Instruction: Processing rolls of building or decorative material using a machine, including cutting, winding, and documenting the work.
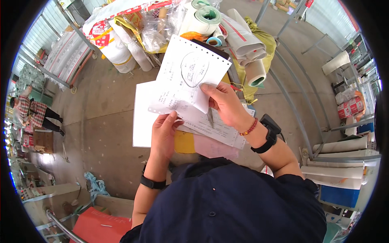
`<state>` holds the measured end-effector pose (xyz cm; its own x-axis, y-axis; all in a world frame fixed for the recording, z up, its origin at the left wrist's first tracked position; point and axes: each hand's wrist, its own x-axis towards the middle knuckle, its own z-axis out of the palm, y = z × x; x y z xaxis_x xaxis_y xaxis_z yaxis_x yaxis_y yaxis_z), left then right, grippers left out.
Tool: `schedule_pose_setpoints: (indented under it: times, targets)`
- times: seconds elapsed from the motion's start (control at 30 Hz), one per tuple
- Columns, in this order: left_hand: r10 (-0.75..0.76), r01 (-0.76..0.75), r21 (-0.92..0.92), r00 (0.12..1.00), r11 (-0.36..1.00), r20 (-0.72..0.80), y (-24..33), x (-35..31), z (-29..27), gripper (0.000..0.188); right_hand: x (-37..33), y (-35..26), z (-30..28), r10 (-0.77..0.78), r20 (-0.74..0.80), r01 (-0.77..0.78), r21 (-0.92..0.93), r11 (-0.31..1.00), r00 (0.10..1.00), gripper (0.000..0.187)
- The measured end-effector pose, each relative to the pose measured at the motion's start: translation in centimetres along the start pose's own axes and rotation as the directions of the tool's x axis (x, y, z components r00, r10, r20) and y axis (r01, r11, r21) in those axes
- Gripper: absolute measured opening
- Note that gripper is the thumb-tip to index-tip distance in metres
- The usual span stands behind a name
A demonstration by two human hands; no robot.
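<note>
A white printed sheet [178, 73] with punched edges and a hand-drawn oval is held up in front of me. My right hand [227, 104] pinches its lower right edge, thumb on top. At its lower left edge, my left hand [164, 131] grips it between thumb and fingers. From under my right hand sticks a thin, pointed grey object [210, 118]; its kind is not clear. Below lie more printed sheets [227, 131], a blank white sheet [142, 117], a yellow sheet [184, 142] and a pink sheet [214, 148]. Something dark [212, 49] shows behind the held sheet.
Rolls of white and green material [208, 18] and plastic bags [154, 38] are heaped beyond the papers. Metal frame bars [298, 101] stand to the right. A person in a checked shirt [38, 111] is at far left. A red sheet [99, 227] lies at lower left.
</note>
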<state>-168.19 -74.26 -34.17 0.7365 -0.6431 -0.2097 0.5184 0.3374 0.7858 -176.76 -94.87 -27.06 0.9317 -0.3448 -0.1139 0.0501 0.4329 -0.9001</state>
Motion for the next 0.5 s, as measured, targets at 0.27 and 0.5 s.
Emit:
schedule_pose_setpoints:
  times: [0.27, 0.5]
  targets:
    - [0.149, -0.188, -0.151, 0.960, 0.970, -0.235, 3.8, -1.4, -4.0, 0.039, 2.5, -0.7, -6.6, 0.022, 0.147, 0.027, -0.323, 0.946, 0.989, 0.028]
    - [0.082, -0.185, -0.359, 0.956, 0.915, -0.283, 3.4, -4.0, -12.0, 0.042, 3.9, 1.1, -7.5, -0.152, 0.830, 0.754, -0.553, -0.354, 0.537, 0.025]
